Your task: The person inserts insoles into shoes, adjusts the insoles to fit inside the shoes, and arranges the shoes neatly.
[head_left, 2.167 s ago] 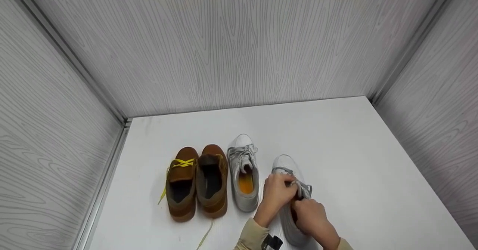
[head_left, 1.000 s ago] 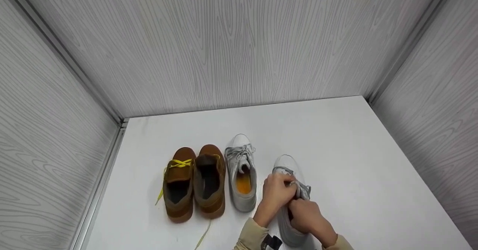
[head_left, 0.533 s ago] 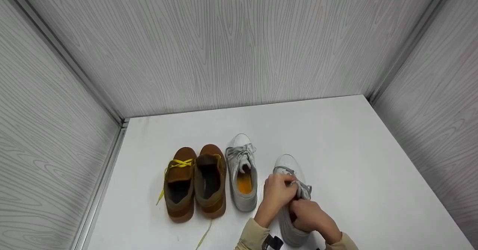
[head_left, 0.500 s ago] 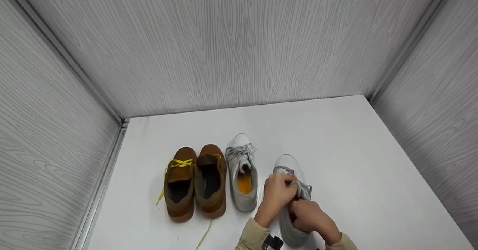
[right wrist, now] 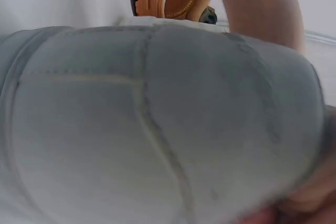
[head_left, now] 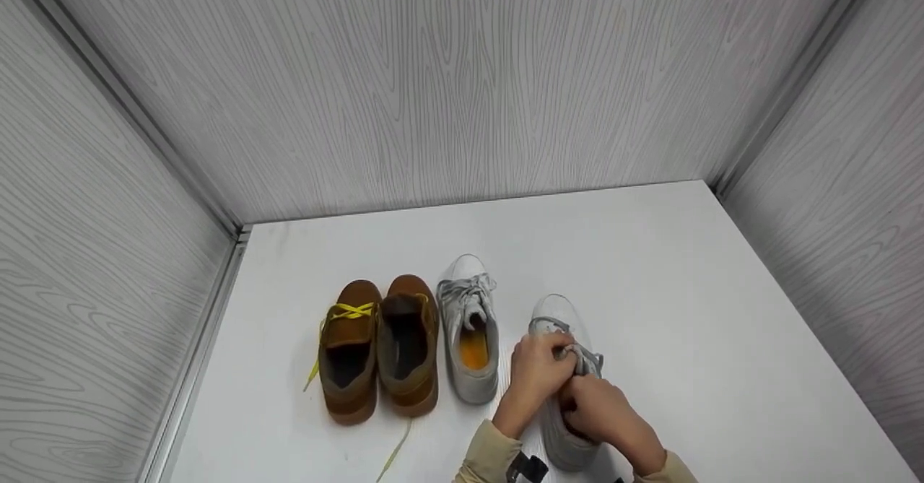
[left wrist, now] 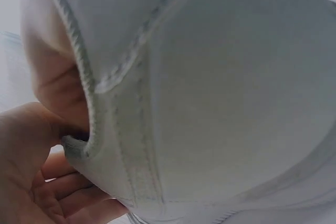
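A white sneaker (head_left: pixel 553 310) with grey laces (head_left: pixel 594 359) lies on the table, toe pointing away. At its lacing, my left hand (head_left: pixel 535 373) pinches the upper by the opening. The left wrist view shows that hand's thumb and fingers round the collar edge of the sneaker (left wrist: pixel 226 103). My right hand (head_left: pixel 599 407) reaches into the shoe's opening, knuckles up. Its fingertips are hidden inside, so what they touch cannot be seen. In the right wrist view, the sneaker's side (right wrist: pixel 94 129) covers most of the picture and the fingers are blurred at the lower right.
Left of my hands stands the other white sneaker (head_left: pixel 469 270), laced, with an orange insole (head_left: pixel 473 349). Further left are two brown shoes (head_left: pixel 350 331) with yellow laces; one lace end (head_left: pixel 395 454) trails on the white table (head_left: pixel 686 288). Grey wood-grain walls (head_left: pixel 447 93) enclose the table.
My right hand has shifted slightly forward inside the sneaker's opening. The left hand keeps its pinch in the same spot. The other shoes have not moved.
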`<state>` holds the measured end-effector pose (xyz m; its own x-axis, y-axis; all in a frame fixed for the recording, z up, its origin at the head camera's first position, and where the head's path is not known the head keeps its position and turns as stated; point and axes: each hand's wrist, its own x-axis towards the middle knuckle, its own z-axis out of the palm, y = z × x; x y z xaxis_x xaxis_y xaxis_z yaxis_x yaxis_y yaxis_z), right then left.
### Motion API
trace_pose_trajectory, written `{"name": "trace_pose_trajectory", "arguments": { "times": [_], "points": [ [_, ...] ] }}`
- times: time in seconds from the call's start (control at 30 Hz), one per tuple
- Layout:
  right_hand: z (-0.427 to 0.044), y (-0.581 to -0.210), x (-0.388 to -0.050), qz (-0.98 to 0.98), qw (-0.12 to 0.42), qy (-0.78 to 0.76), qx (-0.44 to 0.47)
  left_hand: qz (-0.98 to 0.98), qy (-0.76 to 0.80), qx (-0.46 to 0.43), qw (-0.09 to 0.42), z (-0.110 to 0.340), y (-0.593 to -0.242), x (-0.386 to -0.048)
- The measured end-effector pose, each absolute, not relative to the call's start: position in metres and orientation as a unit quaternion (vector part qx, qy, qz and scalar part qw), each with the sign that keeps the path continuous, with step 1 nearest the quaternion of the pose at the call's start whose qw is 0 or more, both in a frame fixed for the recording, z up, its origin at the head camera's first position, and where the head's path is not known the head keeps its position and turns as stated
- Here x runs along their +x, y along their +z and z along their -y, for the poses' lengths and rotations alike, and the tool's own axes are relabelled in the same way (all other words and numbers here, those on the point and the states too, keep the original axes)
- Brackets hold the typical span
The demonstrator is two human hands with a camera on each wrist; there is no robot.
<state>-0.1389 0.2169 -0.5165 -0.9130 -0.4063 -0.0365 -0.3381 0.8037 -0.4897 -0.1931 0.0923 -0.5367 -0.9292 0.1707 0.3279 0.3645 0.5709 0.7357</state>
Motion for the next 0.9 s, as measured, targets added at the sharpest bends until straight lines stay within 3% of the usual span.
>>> {"name": "trace_pose_trajectory", "arguments": {
  "times": [0.27, 0.4, 0.6, 0.73, 0.9],
  "points": [
    [-0.239, -0.495, -0.142, -0.959, -0.017, -0.274, -0.063, 0.861, -0.444, -0.194, 0.155, -0.088, -0.546, -0.175],
    [-0.25, -0.495, -0.141, -0.962, 0.008, -0.272, -0.01, 0.856, -0.466, -0.171, 0.148, -0.086, -0.552, -0.156],
    [-0.247, -0.518, -0.134, -0.958, 0.088, -0.275, 0.005, 0.861, -0.493, -0.106, 0.067, -0.087, -0.559, -0.12],
    [-0.24, -0.535, -0.13, -0.961, 0.084, -0.263, 0.002, 0.856, -0.51, -0.074, 0.036, -0.089, -0.56, -0.105],
    [-0.238, -0.541, -0.131, -0.963, 0.058, -0.263, 0.011, 0.859, -0.505, -0.062, 0.062, -0.091, -0.561, -0.103]
  ]
}}
